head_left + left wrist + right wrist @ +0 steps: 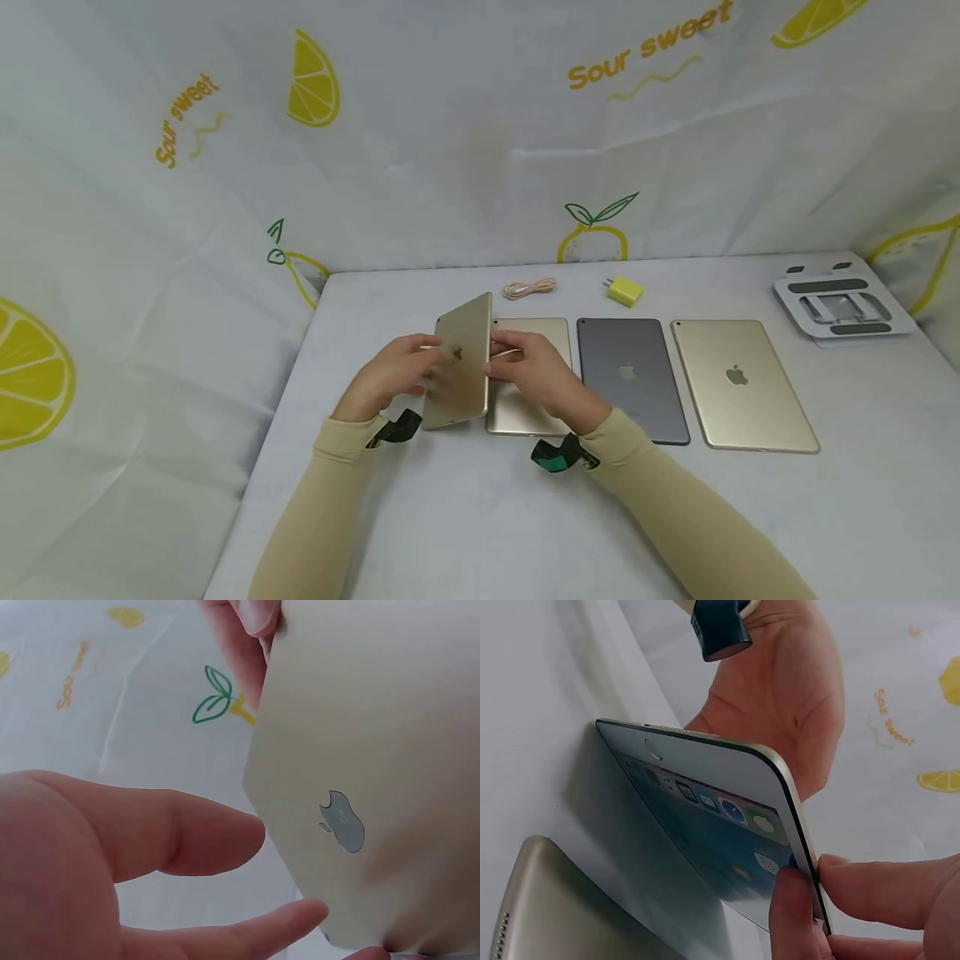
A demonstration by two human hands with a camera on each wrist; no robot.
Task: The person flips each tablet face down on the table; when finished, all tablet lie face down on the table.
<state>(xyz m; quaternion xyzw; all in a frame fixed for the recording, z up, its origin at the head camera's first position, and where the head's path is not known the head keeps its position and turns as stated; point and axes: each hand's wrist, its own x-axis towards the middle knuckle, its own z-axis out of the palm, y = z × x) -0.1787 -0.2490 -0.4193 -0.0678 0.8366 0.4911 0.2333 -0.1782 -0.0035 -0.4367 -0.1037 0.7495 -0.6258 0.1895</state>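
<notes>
A gold tablet (463, 367) stands tilted on edge, its logo back facing left and its lit screen (705, 817) showing app icons in the right wrist view. My right hand (536, 371) pinches its right edge between thumb and fingers. My left hand (393, 371) is at the opposite side, its thumb (202, 836) and fingers stretched toward the tablet's back and edge. Whether those fingers touch it, I cannot tell. Just to the right, a second gold tablet (525, 412) lies back up, partly hidden by my right hand.
Further right lie a grey tablet (633, 400) and another gold tablet (750, 408), both back up. Behind them are a coiled pinkish cable (529, 288) and a yellow charger plug (624, 291). A white folding stand (843, 304) occupies the back right corner of the white table (480, 517).
</notes>
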